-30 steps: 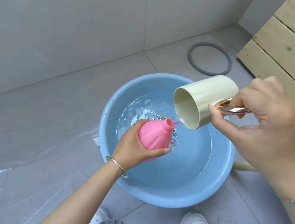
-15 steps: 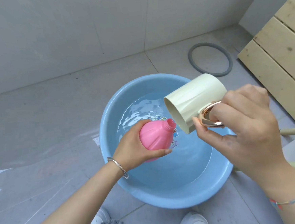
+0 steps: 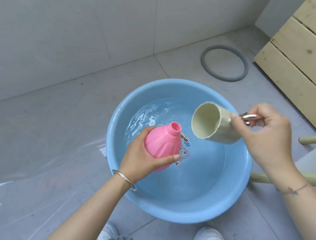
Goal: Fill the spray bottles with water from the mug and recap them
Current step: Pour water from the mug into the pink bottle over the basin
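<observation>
Head view is showing the left hand gripping an uncapped pink plastic bulb-shaped spray bottle at frame centre, over a round blue plastic basin. Right hand is clasping a cream plastic mug by its metallic handle, tipped sideways, apparently empty. Filling looks underway; next likely calls for scooping more water or capping.

Support surface is a grey tiled floor, meeting a pale tiled wall at the far edge. Wet sheen on the tiles left of centre. Sitting directly on it: blue plastic basin, holding water, cartoon sticker on the bottom; grey rubber ring lying flat beyond the basin, well apart from it; pale wooden slatted panel at far right; two white shoes at the near edge.
</observation>
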Demonstrator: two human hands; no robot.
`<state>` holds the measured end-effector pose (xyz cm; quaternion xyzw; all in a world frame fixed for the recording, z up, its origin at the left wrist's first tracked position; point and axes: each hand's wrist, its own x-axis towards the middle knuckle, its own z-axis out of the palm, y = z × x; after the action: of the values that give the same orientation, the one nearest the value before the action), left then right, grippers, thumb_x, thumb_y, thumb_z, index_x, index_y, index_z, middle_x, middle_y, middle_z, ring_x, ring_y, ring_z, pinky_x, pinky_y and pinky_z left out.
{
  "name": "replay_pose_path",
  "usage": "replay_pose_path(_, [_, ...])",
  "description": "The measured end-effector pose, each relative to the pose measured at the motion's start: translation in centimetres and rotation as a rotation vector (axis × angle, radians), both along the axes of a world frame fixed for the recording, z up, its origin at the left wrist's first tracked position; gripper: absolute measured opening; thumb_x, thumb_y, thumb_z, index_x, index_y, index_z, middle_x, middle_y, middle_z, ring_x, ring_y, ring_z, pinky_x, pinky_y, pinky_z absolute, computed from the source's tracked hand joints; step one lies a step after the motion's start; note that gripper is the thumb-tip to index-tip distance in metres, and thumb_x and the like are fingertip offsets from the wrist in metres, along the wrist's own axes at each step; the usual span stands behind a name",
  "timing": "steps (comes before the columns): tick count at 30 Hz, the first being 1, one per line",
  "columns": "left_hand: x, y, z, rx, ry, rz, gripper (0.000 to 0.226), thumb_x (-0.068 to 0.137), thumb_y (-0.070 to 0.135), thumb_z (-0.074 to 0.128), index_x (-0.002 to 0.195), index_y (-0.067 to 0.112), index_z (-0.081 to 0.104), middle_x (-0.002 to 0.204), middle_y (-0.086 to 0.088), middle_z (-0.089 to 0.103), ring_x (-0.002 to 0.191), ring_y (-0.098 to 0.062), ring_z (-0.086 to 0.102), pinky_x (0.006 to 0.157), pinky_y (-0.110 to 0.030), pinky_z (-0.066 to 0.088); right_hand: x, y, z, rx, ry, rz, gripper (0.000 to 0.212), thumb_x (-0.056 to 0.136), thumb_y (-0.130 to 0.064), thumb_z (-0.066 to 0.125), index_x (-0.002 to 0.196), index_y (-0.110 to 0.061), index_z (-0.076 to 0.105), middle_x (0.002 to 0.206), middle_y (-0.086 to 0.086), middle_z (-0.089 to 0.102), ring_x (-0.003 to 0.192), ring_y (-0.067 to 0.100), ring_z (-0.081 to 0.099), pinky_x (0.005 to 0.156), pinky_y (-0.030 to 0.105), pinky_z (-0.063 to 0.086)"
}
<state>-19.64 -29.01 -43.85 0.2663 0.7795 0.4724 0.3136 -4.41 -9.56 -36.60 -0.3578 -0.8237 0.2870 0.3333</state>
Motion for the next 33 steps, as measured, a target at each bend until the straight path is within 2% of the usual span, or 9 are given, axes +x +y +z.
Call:
replay_pose_path(4, [-0.1, 0.0, 0.0, 0.012, -0.017, 0.021, 0.079, 0.045, 0.058, 0.087, 0.114, 0.041, 0.053, 0.104, 0.024, 0.062, 0.093, 0.008, 0.059, 0.075, -0.007, 0.046, 0.7, -0.1, -4.3, 0.022, -0.202, 0.087, 0.033, 0.074, -0.021, 0.067, 0.059, -0.014, 0.038, 0.059, -0.006, 0.039, 0.064, 0.022, 0.039, 0.059, 0.028, 0.023])
replay_pose_path(8, [-0.1, 0.0, -0.2, 0.007, -0.012, 0.028, 0.083, 0.042, 0.065, 0.086, 0.114, 0.042, 0.053, 0.105, 0.024, 0.062, 0.094, 0.008, 0.059, 0.078, -0.013, 0.047, 1.5, -0.1, -7.1, 0.031, -0.319, 0.145, 0.043, 0.075, -0.007, 0.075, 0.059, -0.020, 0.037, 0.059, -0.007, 0.037, 0.065, 0.024, 0.040, 0.060, 0.029, 0.021])
replay_pose_path(14, [0.0, 0.1, -0.5, -0.008, -0.017, 0.046, 0.090, 0.038, 0.071, 0.081, 0.118, 0.042, 0.052, 0.108, 0.023, 0.063, 0.097, 0.004, 0.061, 0.086, -0.025, 0.052, 1.9, -0.4, -8.7, 0.024, -0.367, 0.169, 0.047, 0.074, -0.008, 0.076, 0.061, -0.022, 0.034, 0.060, -0.010, 0.034, 0.065, 0.021, 0.037, 0.062, 0.033, 0.028])
replay_pose_path(19, [0.0, 0.1, -0.4, -0.004, -0.024, 0.041, 0.088, 0.038, 0.070, 0.082, 0.116, 0.042, 0.053, 0.107, 0.023, 0.063, 0.096, 0.003, 0.061, 0.083, -0.024, 0.052, 2.0, -0.6, -9.2, 0.030, -0.383, 0.177, 0.048, 0.074, -0.009, 0.076, 0.061, -0.022, 0.033, 0.059, -0.011, 0.033, 0.064, 0.021, 0.036, 0.062, 0.032, 0.025])
replay_pose_path(22, [0.0, 0.1, -0.4, 0.008, -0.037, 0.037, 0.088, 0.039, 0.069, 0.082, 0.117, 0.042, 0.053, 0.108, 0.023, 0.063, 0.096, 0.005, 0.060, 0.083, -0.021, 0.050, 2.1, -0.7, -9.1, 0.007, -0.351, 0.157, 0.046, 0.075, -0.008, 0.076, 0.060, -0.021, 0.034, 0.059, -0.009, 0.035, 0.064, 0.020, 0.037, 0.062, 0.029, 0.024])
replay_pose_path(25, [0.0, 0.0, -0.4, 0.002, -0.031, 0.041, 0.089, 0.038, 0.070, 0.082, 0.118, 0.042, 0.053, 0.109, 0.022, 0.063, 0.098, 0.002, 0.061, 0.086, -0.026, 0.052, 2.5, -0.4, -8.2, -0.065, -0.265, 0.077, 0.043, 0.077, -0.008, 0.073, 0.058, -0.018, 0.037, 0.060, -0.004, 0.039, 0.065, 0.017, 0.040, 0.061, 0.021, 0.030])
replay_pose_path(27, [-0.1, -0.1, -0.4, 0.003, -0.027, 0.042, 0.089, 0.038, 0.070, 0.082, 0.117, 0.043, 0.052, 0.109, 0.023, 0.063, 0.098, 0.003, 0.061, 0.086, -0.026, 0.052, 2.7, -0.1, -7.5, -0.143, -0.190, 0.007, 0.041, 0.079, -0.009, 0.073, 0.058, -0.012, 0.038, 0.060, -0.001, 0.040, 0.063, 0.018, 0.040, 0.059, 0.021, 0.030])
replay_pose_path(30, [-0.1, -0.1, -0.2, 0.004, -0.021, 0.034, 0.087, 0.039, 0.070, 0.082, 0.116, 0.044, 0.052, 0.107, 0.024, 0.063, 0.098, 0.003, 0.061, 0.085, -0.026, 0.052, 3.0, 0.1, -5.9, -0.309, -0.046, -0.080, 0.040, 0.082, -0.011, 0.072, 0.061, -0.005, 0.039, 0.053, -0.007, 0.040, 0.052, 0.007, 0.038, 0.050, 0.015, 0.028])
replay_pose_path(33, [0.0, 0.0, -0.1, 0.005, -0.004, 0.030, 0.083, 0.040, 0.070, 0.082, 0.114, 0.046, 0.052, 0.105, 0.028, 0.062, 0.096, 0.007, 0.060, 0.083, -0.020, 0.050, 2.8, 0.0, -4.0, -0.423, 0.108, -0.133, 0.039, 0.084, -0.012, 0.071, 0.061, -0.008, 0.040, 0.045, -0.013, 0.041, 0.046, 0.002, 0.035, 0.046, 0.012, 0.027])
